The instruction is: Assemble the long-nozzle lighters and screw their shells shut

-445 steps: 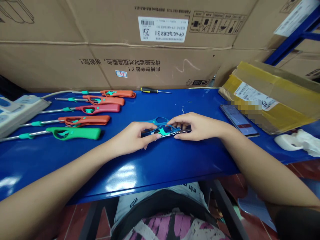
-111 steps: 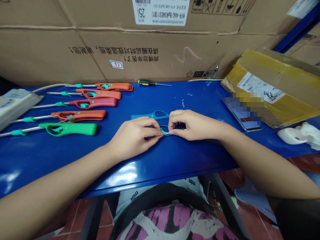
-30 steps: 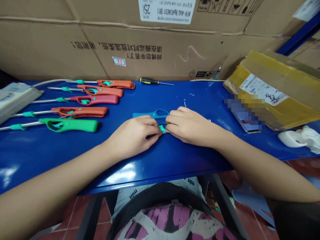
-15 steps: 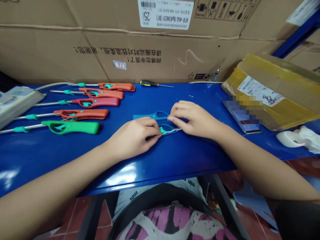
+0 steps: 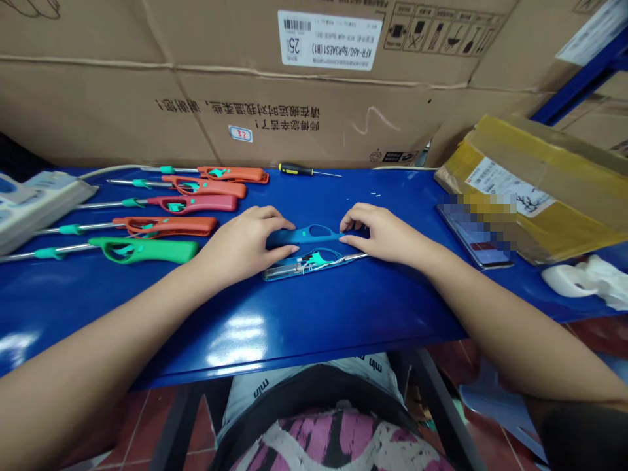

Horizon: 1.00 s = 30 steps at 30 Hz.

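Note:
A blue lighter shell half (image 5: 307,235) lies lengthwise between my hands. My left hand (image 5: 245,245) grips its wide left end between thumb and fingers. The narrow right end is between the thumb and curled fingers of my right hand (image 5: 387,232). Just nearer to me sits the other half, an open blue lighter body (image 5: 277,271), with a clear tank, wires and a teal trigger (image 5: 321,257) showing inside. Its metal tube (image 5: 356,257) runs right, partly hidden under my right hand.
Several long-necked lighters lie at left, orange, red and a green one (image 5: 147,250). A screwdriver (image 5: 297,170) rests by the large carton (image 5: 275,98). A power strip (image 5: 44,203) is far left. At right are a phone (image 5: 473,239), a taped box (image 5: 540,176) and a white tape roll (image 5: 566,280).
My left hand has moved from the open lighter body up and left to the shell half's wide end. My right hand has shifted slightly right, onto its narrow end. The inner parts are now uncovered.

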Tool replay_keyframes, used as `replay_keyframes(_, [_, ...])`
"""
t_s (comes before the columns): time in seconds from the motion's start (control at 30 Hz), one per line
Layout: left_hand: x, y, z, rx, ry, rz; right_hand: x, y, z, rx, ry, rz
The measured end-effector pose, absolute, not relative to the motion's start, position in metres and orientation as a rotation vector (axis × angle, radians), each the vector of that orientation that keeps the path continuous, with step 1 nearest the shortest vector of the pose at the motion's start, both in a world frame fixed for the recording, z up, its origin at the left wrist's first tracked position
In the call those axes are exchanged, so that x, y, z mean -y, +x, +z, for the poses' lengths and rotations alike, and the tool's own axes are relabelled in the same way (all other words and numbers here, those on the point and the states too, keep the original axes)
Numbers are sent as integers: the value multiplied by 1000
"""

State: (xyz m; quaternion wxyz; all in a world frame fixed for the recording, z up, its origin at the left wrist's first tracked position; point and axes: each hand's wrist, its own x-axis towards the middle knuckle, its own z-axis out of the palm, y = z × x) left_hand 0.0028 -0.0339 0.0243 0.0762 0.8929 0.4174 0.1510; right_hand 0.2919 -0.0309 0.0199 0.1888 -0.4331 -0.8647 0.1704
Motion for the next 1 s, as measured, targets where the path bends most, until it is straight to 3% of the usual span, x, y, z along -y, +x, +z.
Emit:
replay_keyframes(0.23, [27,4,14,-1186,2644,463,30,291,21,2401,-1241,565])
replay_keyframes(0.5, [27,2,12,-1154,2657,439,38,298,47,2434,-1369,927])
replay_keyframes(1.0, [45,3,40,-1019,2713,385,41,294,46,2280,-1237,895])
